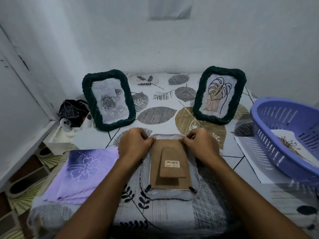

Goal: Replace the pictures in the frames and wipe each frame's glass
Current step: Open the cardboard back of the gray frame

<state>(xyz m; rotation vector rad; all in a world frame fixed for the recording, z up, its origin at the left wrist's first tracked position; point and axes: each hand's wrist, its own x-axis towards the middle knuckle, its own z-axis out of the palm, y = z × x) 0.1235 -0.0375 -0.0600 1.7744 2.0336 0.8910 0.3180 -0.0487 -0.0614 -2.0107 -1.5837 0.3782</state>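
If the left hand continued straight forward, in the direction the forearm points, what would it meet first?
Probably the standing frame with the rose picture. The left hand now grips the far edge of the face-down frame; bare tablecloth lies between them. Depth is uncertain, so it might pass to the frame's right.

Dim, bluish, soft light; edges bow (wide-angle), corners slightly blurred.

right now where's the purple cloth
In the head view, the purple cloth lies flat on the table's left side, just left of the face-down frame and beside the left hand.
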